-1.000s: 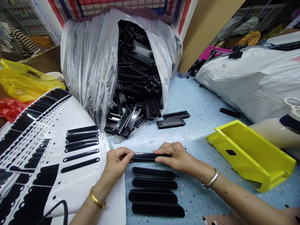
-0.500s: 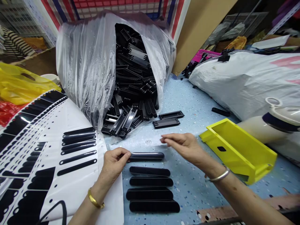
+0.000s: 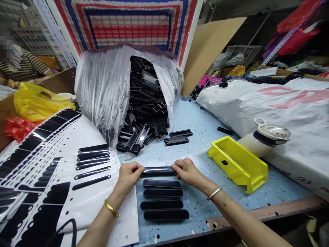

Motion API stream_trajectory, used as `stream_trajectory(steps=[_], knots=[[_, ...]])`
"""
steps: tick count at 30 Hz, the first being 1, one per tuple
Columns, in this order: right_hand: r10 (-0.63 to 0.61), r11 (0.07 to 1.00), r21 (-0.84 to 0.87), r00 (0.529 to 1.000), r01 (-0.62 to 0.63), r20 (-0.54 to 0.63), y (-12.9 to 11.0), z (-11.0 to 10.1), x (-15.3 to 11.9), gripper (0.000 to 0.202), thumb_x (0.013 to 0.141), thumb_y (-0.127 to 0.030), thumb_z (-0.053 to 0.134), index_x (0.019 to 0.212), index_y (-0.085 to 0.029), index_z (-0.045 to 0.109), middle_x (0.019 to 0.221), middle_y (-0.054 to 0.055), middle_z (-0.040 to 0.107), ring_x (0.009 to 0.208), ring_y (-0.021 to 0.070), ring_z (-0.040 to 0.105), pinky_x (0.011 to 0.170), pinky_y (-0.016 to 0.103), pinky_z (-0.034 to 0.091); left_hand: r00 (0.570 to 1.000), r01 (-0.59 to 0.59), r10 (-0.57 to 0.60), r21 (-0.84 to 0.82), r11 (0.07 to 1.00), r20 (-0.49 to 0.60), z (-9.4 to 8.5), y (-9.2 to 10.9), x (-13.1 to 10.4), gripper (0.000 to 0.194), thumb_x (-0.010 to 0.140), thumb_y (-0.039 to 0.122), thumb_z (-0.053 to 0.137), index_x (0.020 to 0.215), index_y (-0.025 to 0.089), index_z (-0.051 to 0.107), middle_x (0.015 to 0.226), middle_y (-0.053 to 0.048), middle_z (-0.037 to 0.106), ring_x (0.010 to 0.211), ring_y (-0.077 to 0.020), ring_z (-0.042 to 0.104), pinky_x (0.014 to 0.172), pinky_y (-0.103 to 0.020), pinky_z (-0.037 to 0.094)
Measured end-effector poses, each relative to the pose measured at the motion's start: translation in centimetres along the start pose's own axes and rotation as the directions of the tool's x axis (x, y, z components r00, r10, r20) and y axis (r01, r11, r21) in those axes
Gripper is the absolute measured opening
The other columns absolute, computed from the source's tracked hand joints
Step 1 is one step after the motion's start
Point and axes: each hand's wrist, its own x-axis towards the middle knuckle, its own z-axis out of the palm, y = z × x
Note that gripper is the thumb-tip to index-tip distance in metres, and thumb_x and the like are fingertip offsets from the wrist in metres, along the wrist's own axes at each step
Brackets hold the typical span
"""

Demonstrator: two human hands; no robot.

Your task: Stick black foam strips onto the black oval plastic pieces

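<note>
Left hand (image 3: 130, 173): thumb and forefinger pinched on the left end of a glossy black strip (image 3: 158, 171). Right hand (image 3: 187, 171): fingertips closed on the strip's right end. Strip lies crosswise between the two, above the speckled blue worktop (image 3: 197, 151). Gold bangle (image 3: 111, 208) on left wrist; silver bangle (image 3: 214, 193) on right.

Nearer the person than the strip: four black pieces (image 3: 163, 193), long, round-ended, roughly parallel, in a column on the worktop.

Left side: white sheet (image 3: 95, 202) bearing black strip-shaped stickers (image 3: 92, 182), some overlapping. Yellow plastic bag (image 3: 38, 101) and red plastic bag (image 3: 19, 127) beyond its far left part.

Far side: clear plastic sack (image 3: 101, 92), open toward the person, filled with black slotted parts (image 3: 146, 99); some spill out at its mouth. Two slotted parts lie just right of the spill.

Right side: yellow bin (image 3: 238, 163), its open top facing up; behind it, a cream bottle (image 3: 253, 142) with dark band, tilted against a large white sack (image 3: 290, 120). Person in striped sleeve (image 3: 33, 61) at far left.
</note>
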Motion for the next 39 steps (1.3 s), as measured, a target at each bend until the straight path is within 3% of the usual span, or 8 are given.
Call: stream_trajectory(steps=[2, 7, 11, 14, 20, 26, 30, 39], knots=[[-0.003, 1.000, -0.009, 1.000, 0.003, 0.030, 0.0, -0.4, -0.1, 0.034, 0.085, -0.035, 0.042, 0.053, -0.022, 0.044, 0.044, -0.002, 0.050, 0.045, 0.0135, 0.053, 0.045, 0.022, 0.038, 0.994, -0.107, 0.100, 0.230, 0.967, 0.044, 0.1, 0.9, -0.3, 0.023, 0.076, 0.032, 0.060, 0.063, 0.017, 0.069, 0.060, -0.003, 0.068, 0.061, -0.0184, 0.064, 0.059, -0.026, 0.046], [-0.049, 0.994, -0.101, 0.998, 0.053, 0.036, -0.1, -0.8, -0.3, 0.035, 0.082, -0.032, 0.045, 0.049, -0.021, 0.042, 0.044, -0.002, 0.046, 0.047, 0.0131, 0.046, 0.047, 0.024, 0.031, 0.958, -0.287, 0.200, 0.701, 0.653, 0.206, 2.6, 4.4, 0.2, 0.034, 0.085, 0.047, 0.058, 0.088, 0.017, 0.074, 0.088, -0.012, 0.074, 0.088, -0.0262, 0.067, 0.078, -0.033, 0.046], [-0.070, 0.985, -0.155, 0.997, 0.074, 0.029, -0.2, -0.7, -0.7, 0.037, 0.084, -0.030, 0.044, 0.048, -0.020, 0.045, 0.046, -0.001, 0.049, 0.049, 0.0128, 0.043, 0.049, 0.026, 0.029, 0.932, -0.330, 0.098, 0.705, 0.627, 0.350, 4.0, 5.4, 1.9, 0.047, 0.082, 0.061, 0.059, 0.085, 0.018, 0.076, 0.084, -0.011, 0.075, 0.083, -0.0262, 0.068, 0.069, -0.030, 0.045], [-0.084, 0.980, -0.178, 0.996, 0.088, 0.030, -0.2, -0.7, -1.3, 0.038, 0.084, -0.029, 0.046, 0.048, -0.018, 0.048, 0.047, -0.001, 0.050, 0.050, 0.0128, 0.043, 0.052, 0.026, 0.030, 0.926, -0.340, 0.091, 0.702, 0.625, 0.367, 3.0, 4.9, 1.9, 0.041, 0.087, 0.053, 0.056, 0.081, 0.019, 0.077, 0.078, -0.010, 0.075, 0.080, -0.0250, 0.068, 0.067, -0.030, 0.045], [-0.102, 0.981, -0.163, 0.994, 0.108, 0.043, -0.3, -1.3, -3.6, 0.036, 0.087, -0.038, 0.050, 0.067, -0.015, 0.069, 0.060, 0.003, 0.064, 0.057, 0.0168, 0.057, 0.056, 0.027, 0.042, 0.914, -0.384, 0.178, 0.636, 0.669, 0.364, 0.0, 4.3, -2.9, 0.037, 0.090, 0.045, 0.054, 0.108, 0.018, 0.072, 0.104, -0.012, 0.075, 0.100, -0.0270, 0.068, 0.088, -0.035, 0.049], [-0.200, 0.974, -0.122, 0.978, 0.193, -0.054, 1.1, -1.6, -8.6, 0.077, 0.069, -0.053, 0.077, 0.133, -0.016, 0.058, 0.118, 0.016, 0.068, 0.098, 0.0306, 0.067, 0.077, 0.039, 0.057, 0.860, -0.463, 0.272, 0.437, 0.771, 0.432, -2.5, 1.1, -7.4, 0.123, 0.049, 0.065, 0.086, 0.152, 0.021, 0.033, 0.159, -0.022, 0.024, 0.147, -0.0422, 0.014, 0.117, -0.059, 0.021], [-0.339, 0.929, -0.172, 0.940, 0.327, -0.041, 1.7, -0.3, -11.1, 0.085, 0.065, -0.040, 0.084, 0.140, -0.019, 0.051, 0.119, 0.014, 0.066, 0.107, 0.0314, 0.062, 0.092, 0.043, 0.052, 0.864, -0.413, 0.219, 0.387, 0.824, 0.454, -2.3, -0.3, -7.9, 0.134, 0.045, 0.053, 0.093, 0.155, 0.022, 0.023, 0.160, -0.023, 0.015, 0.148, -0.0398, 0.009, 0.118, -0.059, 0.019], [-0.103, 0.987, -0.127, 0.995, 0.100, -0.015, 1.1, 1.0, -8.4, 0.082, 0.061, -0.029, 0.080, 0.137, -0.017, 0.054, 0.090, 0.005, 0.066, 0.065, 0.0175, 0.059, 0.065, 0.032, 0.053, 0.883, -0.346, 0.179, 0.344, 0.873, 0.435, -0.3, 1.7, -6.2, 0.114, 0.051, 0.007, 0.084, 0.152, 0.021, 0.032, 0.158, -0.020, 0.027, 0.146, -0.0318, 0.025, 0.119, -0.048, 0.026]])
